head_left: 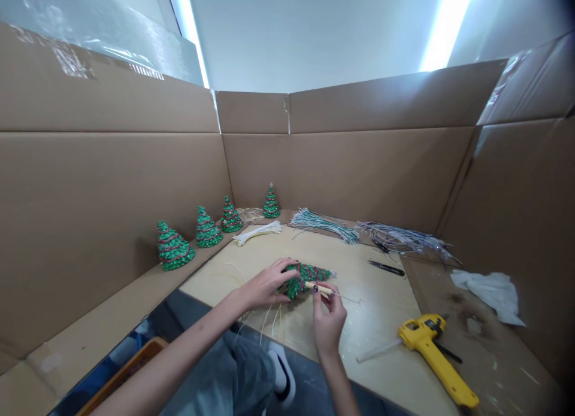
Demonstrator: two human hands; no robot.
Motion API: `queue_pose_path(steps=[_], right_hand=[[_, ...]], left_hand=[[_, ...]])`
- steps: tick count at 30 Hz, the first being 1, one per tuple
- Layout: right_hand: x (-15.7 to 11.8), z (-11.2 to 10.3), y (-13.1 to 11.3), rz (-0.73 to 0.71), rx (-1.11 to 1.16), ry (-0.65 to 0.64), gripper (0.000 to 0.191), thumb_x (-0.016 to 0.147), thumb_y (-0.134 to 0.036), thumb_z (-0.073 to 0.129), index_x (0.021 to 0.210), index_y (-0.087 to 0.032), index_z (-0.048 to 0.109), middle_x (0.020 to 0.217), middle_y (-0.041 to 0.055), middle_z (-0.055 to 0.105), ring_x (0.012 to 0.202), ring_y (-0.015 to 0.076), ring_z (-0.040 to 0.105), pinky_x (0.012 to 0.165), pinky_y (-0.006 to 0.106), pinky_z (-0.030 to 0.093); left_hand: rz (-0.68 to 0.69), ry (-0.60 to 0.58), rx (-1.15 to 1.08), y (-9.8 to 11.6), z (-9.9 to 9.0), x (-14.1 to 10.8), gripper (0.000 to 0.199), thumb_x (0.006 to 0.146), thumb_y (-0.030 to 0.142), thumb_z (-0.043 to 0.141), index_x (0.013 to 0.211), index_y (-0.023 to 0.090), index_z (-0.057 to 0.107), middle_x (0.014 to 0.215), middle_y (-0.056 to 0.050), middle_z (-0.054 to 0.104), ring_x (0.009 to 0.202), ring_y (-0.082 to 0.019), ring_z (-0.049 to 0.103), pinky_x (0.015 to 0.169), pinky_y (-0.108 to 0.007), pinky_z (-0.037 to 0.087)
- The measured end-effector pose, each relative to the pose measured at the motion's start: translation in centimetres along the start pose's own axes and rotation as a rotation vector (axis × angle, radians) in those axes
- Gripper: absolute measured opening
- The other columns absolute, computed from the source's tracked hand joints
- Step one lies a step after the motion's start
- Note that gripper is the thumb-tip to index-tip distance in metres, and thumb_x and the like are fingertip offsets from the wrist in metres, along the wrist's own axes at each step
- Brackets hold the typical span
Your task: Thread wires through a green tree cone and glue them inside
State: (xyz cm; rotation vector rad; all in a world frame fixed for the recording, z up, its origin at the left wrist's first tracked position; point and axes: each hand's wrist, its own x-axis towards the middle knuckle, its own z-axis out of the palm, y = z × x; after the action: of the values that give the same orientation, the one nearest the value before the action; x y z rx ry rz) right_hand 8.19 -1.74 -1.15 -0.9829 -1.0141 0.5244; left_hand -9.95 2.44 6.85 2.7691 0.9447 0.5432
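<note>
In the head view, a small green Christmas tree (309,277) with dark red garland and a clear tip lies on its side on the pale board, tip to the right. My left hand (268,284) is closed round its base, fingers over the top and thumb below. My right hand (330,320) pinches an awl-like tool (320,288) with a pale wooden handle. Its thin metal shaft points right, away from the tree, and the handle end meets or overlaps the tree's side. Thin pale strands (269,320) hang from the base over the board's front edge.
Several finished-looking trees (174,247) stand along the left and back. Behind lie bundles of white (258,231), green (324,223) and lilac (402,237) strands. To the right are a black-handled cutter (387,267), a yellow glue gun (433,350) and a white tissue (489,291). Cardboard walls (381,176) surround the board.
</note>
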Motion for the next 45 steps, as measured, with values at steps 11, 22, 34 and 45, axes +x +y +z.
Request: queue_pose_path(steps=[11,22,34,45], right_hand=[[1.0,1.2,0.0,0.07,0.12,-0.003,0.028,0.083,-0.043,0.069,0.094,-0.017,0.071,0.096,0.0105,0.077,0.087,0.0222,0.073,0.075,0.032,0.06],[-1.3,2.8,1.0,0.226,0.2,0.189,0.033,0.08,-0.045,0.072,0.098,-0.018,0.066,0.102,0.0115,0.075,0.095,0.0241,0.072,0.086,0.037,0.058],[-2.8,3.0,0.1,0.289,0.197,0.168,0.035,0.082,-0.044,0.069,0.105,-0.017,0.073,0.11,0.013,0.076,0.102,0.0264,0.072,0.09,0.039,0.057],[-3.5,2.7,0.2,0.292,0.16,0.182,0.03,0.083,-0.044,0.07,0.099,-0.019,0.074,0.102,0.0093,0.077,0.097,0.0238,0.072,0.087,0.035,0.057]], left_hand=[[-0.023,0.036,0.013,-0.7,0.4,-0.2,0.061,0.069,0.016,0.087,0.122,0.025,0.057,0.146,-0.015,0.048,0.138,-0.035,0.043,0.11,-0.052,0.044],[-0.061,0.109,0.023,0.4,1.5,-0.9,0.069,0.078,0.03,0.077,0.139,0.029,0.046,0.147,-0.013,0.046,0.139,-0.035,0.041,0.113,-0.053,0.037],[-0.271,0.538,-0.275,0.2,3.3,1.9,0.038,0.103,0.036,0.033,0.115,0.025,0.068,0.135,-0.008,0.059,0.132,-0.027,0.047,0.113,-0.046,0.035],[-0.298,0.462,-0.351,-1.2,4.8,4.5,0.05,0.1,0.03,0.032,0.093,0.021,0.081,0.096,-0.005,0.08,0.096,-0.021,0.074,0.087,-0.033,0.054]])
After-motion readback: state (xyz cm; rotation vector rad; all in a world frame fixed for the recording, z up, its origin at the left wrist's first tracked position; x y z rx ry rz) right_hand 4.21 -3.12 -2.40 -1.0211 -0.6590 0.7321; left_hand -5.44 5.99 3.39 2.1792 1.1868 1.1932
